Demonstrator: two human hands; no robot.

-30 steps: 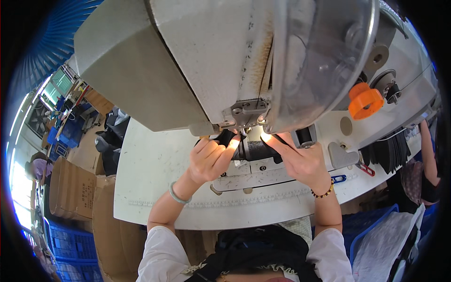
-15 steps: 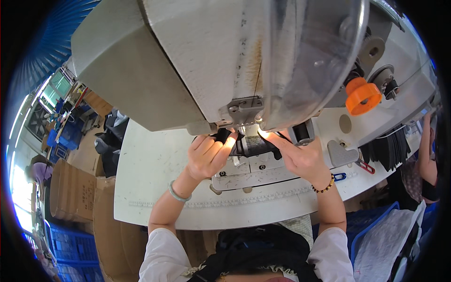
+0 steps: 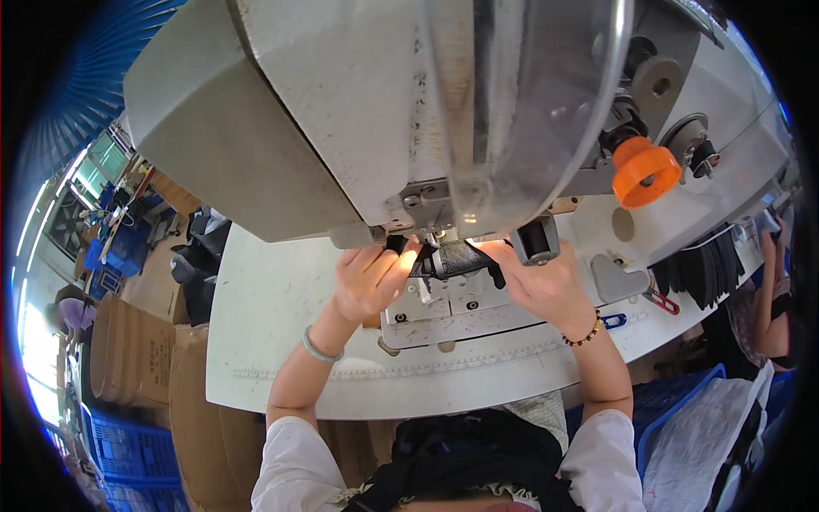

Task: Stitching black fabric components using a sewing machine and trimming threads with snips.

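A dark grey and black fabric piece [image 3: 461, 260] lies across the plate under the head of a sewing machine [image 3: 341, 102]. My left hand [image 3: 368, 282] pinches its left end, with curled fingers and lit fingertips close to the needle area. At the right end, my right hand [image 3: 548, 288] grips the same piece; its fingertips are partly hidden by the machine's clear guard [image 3: 529, 111]. A black strip of the piece hangs down beside my right fingers. The needle itself is hard to make out.
The white table [image 3: 281, 333] has a printed ruler along its near side. To the right lie blue-handled snips [image 3: 612, 321], a red cutter [image 3: 662, 302] and stacked black strips [image 3: 701, 271]. An orange knob [image 3: 646, 172] projects from the machine. Cardboard boxes [image 3: 132, 350] stand left; another person's arm [image 3: 773, 299] shows right.
The machine sits slightly further left in view. Both hands keep hold of the fabric piece, which has shifted a little under the machine head.
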